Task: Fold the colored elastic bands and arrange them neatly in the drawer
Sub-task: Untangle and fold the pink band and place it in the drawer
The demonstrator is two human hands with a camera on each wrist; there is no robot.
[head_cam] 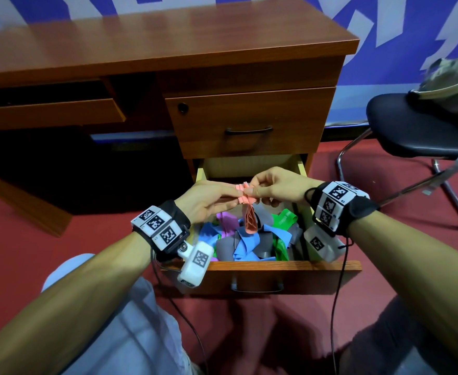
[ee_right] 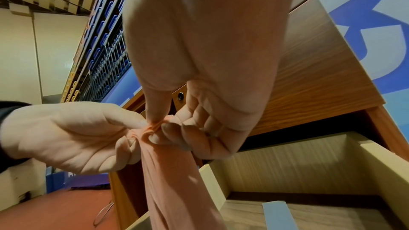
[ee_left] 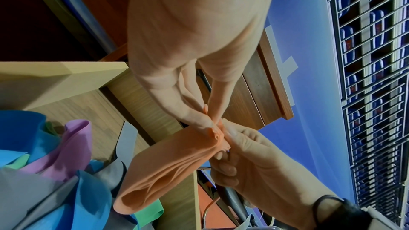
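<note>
An orange elastic band (head_cam: pixel 250 217) hangs over the open bottom drawer (head_cam: pixel 276 269), bunched at its top end. My left hand (head_cam: pixel 231 194) pinches that bunched end between thumb and fingers. My right hand (head_cam: pixel 255 188) pinches the same end from the other side, fingertips touching the left hand's. In the left wrist view the orange band (ee_left: pixel 163 169) droops down as a folded loop. The right wrist view shows the orange band (ee_right: pixel 175 186) hanging straight below both pinches. A loose heap of blue, grey, purple and green bands (head_cam: pixel 246 242) fills the drawer's front half.
The wooden desk (head_cam: pixel 141 44) stands behind, with a closed drawer (head_cam: pixel 249 120) above the open one. A black chair (head_cam: pixel 417 125) carrying a bag stands at the right. Red carpet lies around, and my knees are below the drawer front.
</note>
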